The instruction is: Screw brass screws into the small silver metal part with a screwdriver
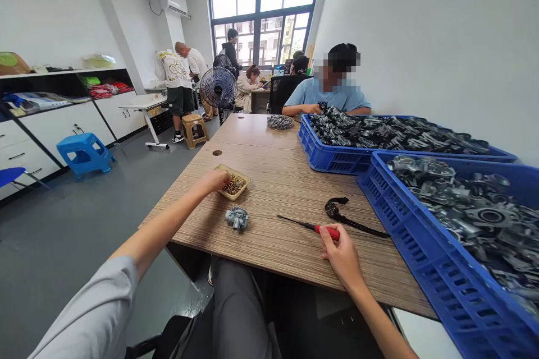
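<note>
My left hand [219,180] reaches into a small cream tray [232,198] of brass-coloured screws [236,184]. Its fingers are drawn together at the screws, and their tips are hidden. A grey cast-metal part [237,218], like a carburetor body, lies on the table just in front of the tray. In my right hand [342,252] is a screwdriver [327,231] with a red handle, its dark shaft pointing left low over the tabletop. Behind that hand lies a black-strapped wristwatch [332,210].
Blue crates [404,224] full of grey metal parts line the table's right side. A clear bag of small parts [280,122] lies at the far end, where a person in a light blue shirt [328,95] sits. A fan [219,87] and stools stand beyond the wooden table [269,179].
</note>
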Demonstrator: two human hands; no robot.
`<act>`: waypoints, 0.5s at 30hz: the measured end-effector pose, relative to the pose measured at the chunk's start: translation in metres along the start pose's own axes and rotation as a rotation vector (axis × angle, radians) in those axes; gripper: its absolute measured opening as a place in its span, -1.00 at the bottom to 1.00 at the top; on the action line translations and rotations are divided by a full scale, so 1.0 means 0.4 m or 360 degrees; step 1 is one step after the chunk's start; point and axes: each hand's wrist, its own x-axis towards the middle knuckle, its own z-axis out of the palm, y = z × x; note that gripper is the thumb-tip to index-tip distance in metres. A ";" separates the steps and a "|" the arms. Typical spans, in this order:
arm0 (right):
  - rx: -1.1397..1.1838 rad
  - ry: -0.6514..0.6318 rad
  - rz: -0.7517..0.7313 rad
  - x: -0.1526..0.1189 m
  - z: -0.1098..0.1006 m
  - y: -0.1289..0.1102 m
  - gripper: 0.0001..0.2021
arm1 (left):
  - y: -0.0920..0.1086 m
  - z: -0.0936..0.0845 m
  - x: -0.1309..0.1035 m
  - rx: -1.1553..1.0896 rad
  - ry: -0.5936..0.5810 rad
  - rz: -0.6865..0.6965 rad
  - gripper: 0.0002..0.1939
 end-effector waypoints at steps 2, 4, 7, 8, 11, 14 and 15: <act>0.0061 0.0026 -0.0003 -0.003 0.003 0.000 -0.48 | 0.002 -0.004 0.000 0.0053 -0.0028 -0.0004 -0.76; 0.0118 0.0057 0.0000 -0.005 0.005 0.000 -0.49 | 0.006 -0.008 0.000 0.0091 -0.0056 -0.0014 -0.79; 0.0191 0.0158 -0.0001 0.002 0.002 0.005 -0.50 | 0.009 -0.008 0.000 0.0112 -0.0092 -0.0040 -0.83; 0.0216 0.0223 0.0001 0.009 -0.003 0.007 -0.50 | 0.008 -0.005 -0.001 0.0106 -0.0097 -0.0045 -0.84; 0.0280 0.0493 0.0035 0.046 -0.027 0.016 -0.52 | -0.003 0.007 -0.004 0.0053 -0.0106 -0.0051 -0.85; 0.0315 0.0645 0.0115 0.089 -0.053 0.027 -0.56 | -0.021 0.022 -0.011 -0.0031 -0.0070 -0.0063 -0.86; 0.0316 0.0634 0.0140 0.101 -0.059 0.030 -0.57 | -0.027 0.027 -0.013 -0.0063 -0.0048 -0.0068 -0.87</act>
